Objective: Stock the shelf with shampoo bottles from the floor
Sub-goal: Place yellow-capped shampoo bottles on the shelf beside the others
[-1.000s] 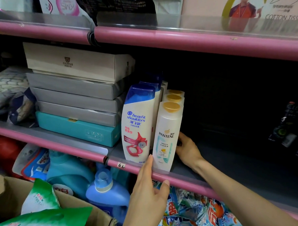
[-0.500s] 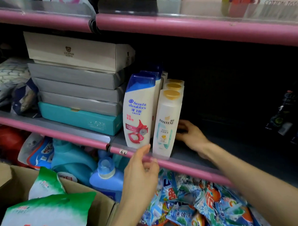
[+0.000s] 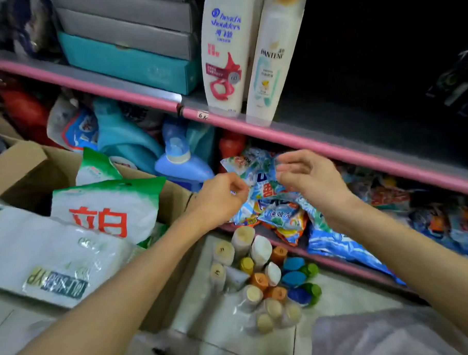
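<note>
A white Head & Shoulders bottle and a white Pantene bottle stand upright side by side at the front of the pink-edged shelf. On the floor below stands a cluster of several shampoo bottles, seen from above by their tan, orange, blue and green caps. My left hand hangs loosely curled and empty above that cluster. My right hand is next to it, fingers apart and slightly bent, holding nothing. Both hands are below the shelf edge and apart from every bottle.
Grey and teal boxes are stacked left of the shelved bottles. The shelf right of the Pantene bottle is dark. Detergent pouches and blue jugs fill the lower shelf. An open cardboard box with green-white bags stands at left.
Both hands have come away from the shelf and dropped below its edge. The view has tilted down, bringing the floor bottles into sight.
</note>
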